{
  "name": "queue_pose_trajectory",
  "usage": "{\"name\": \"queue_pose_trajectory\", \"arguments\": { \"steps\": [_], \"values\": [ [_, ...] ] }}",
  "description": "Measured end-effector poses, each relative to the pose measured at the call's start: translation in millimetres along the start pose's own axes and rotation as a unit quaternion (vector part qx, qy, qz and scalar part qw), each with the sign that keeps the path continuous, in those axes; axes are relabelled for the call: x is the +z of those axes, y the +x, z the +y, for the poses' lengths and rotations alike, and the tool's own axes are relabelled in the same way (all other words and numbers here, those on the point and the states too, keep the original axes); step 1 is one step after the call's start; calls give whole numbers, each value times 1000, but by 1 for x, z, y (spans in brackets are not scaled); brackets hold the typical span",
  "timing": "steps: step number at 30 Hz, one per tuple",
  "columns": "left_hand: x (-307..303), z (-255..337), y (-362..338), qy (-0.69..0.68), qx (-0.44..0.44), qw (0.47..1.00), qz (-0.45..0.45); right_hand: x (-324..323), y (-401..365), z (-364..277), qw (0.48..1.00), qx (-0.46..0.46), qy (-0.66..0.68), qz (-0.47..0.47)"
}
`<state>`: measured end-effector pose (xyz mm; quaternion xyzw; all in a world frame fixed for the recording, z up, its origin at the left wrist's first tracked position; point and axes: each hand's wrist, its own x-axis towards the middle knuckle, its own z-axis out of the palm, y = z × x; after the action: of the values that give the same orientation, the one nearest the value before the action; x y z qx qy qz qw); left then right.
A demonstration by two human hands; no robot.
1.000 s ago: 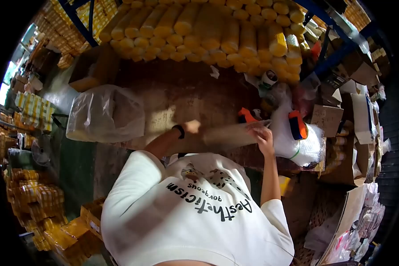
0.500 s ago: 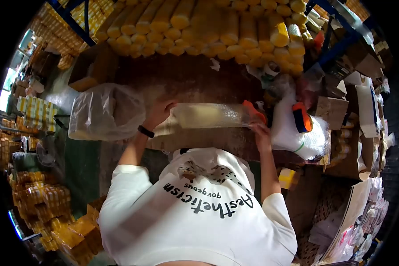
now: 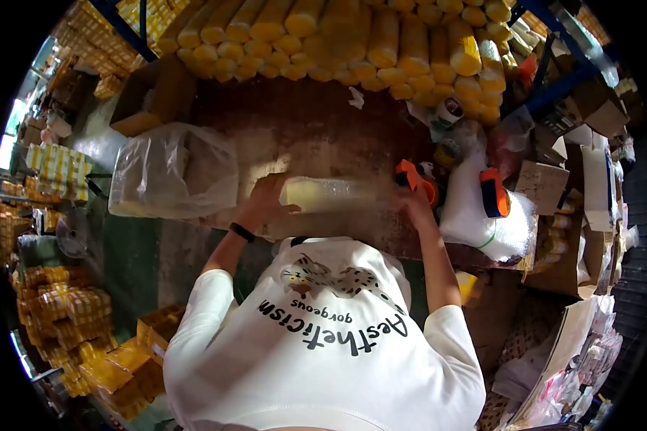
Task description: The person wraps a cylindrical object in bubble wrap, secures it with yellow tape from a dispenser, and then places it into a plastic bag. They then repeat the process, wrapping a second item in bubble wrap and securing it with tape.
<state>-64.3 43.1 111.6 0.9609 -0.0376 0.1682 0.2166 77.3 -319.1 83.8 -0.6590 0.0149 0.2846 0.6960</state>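
A pale yellow roll (image 3: pixel 323 192) in clear bubble wrap lies crosswise on the worktable in front of me; its right end is smeared by motion. My left hand (image 3: pixel 266 200) grips the roll's left end, thumb on the near side and fingers on the far side. At the other end, my right hand (image 3: pixel 412 205) overlaps the lower edge of an orange tape dispenser (image 3: pixel 414 179). Motion blurs those right fingers, so I cannot tell what they hold.
Left on the table stands a clear plastic bag (image 3: pixel 172 172), with a cardboard box (image 3: pixel 151 97) behind it. White bubble wrap (image 3: pixel 474 208) lies at right, a second orange and black tape dispenser (image 3: pixel 494 194) on it. Yellow wrapped rolls (image 3: pixel 352 43) are stacked along the back.
My left hand has wrapped further over the roll's left end. My right hand has shifted up and left, onto the near tape dispenser's edge. The view has tilted slightly.
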Motion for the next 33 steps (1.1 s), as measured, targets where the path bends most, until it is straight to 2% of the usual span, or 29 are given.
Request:
{"name": "queue_pose_trajectory", "arguments": {
  "steps": [2, 3, 4, 5, 7, 8, 10, 12, 14, 15, 16, 19, 20, 23, 24, 26, 27, 29, 31, 33],
  "values": [
    [17, -10, -1, 49, 14, 998, -41, -5, 26, 3, 978, -109, -176, 37],
    [32, -25, 1, 63, -6, 994, -90, -5, 36, 3, 942, -170, -284, 56],
    [34, -31, 4, 76, -26, 987, -138, 5, 34, -11, 879, -262, -391, 83],
    [35, -36, 5, 36, -22, 989, -141, 17, 32, -25, 794, -348, -487, 109],
    [28, -34, 14, -42, -14, 989, -142, 49, 39, -38, 682, -457, -565, 80],
    [30, -34, 16, -49, -23, 988, -144, 66, 45, -37, 675, -482, -558, 26],
    [34, -30, 21, -63, -38, 986, -151, 80, 61, -25, 634, -424, -638, -105],
    [33, -22, 26, -50, -48, 981, -180, 87, 78, -11, 529, -236, -775, -251],
    [35, -23, 28, -41, -37, 982, -182, 80, 91, -23, 701, -200, -616, -298],
    [35, -26, 32, -38, -22, 985, -169, 75, 96, -30, 770, -178, -524, -318],
    [35, -29, 35, -33, -7, 987, -154, 73, 103, -29, 709, -338, -545, -293],
    [14, -14, 38, 48, 30, 979, -196, 63, 92, -10, 715, -442, -462, -283],
    [-1, -2, 34, 75, 93, 975, -187, 53, 84, -5, 671, -434, -508, -323],
    [-6, 30, 11, -156, -85, 977, -115, 51, 24, 11, 724, -416, -485, -259],
    [38, -17, -17, -22, 168, 977, -133, 46, 19, 30, 744, -373, -492, -254],
    [46, -20, -30, 21, 108, 963, -244, 33, 25, 76, 779, -288, -503, -239],
    [49, -21, -36, 43, 79, 949, -301, 34, 20, 76, 761, -278, -531, -251],
    [56, -28, -44, -22, 51, 953, -299, 34, 8, 75, 722, -253, -584, -273],
    [58, -33, -44, -96, 13, 953, -287, 66, -18, 14, 769, -88, -582, -250],
    [78, -48, -45, -295, -128, 921, -221, 69, -8, 16, 746, -135, -626, -186]
  ]
}}
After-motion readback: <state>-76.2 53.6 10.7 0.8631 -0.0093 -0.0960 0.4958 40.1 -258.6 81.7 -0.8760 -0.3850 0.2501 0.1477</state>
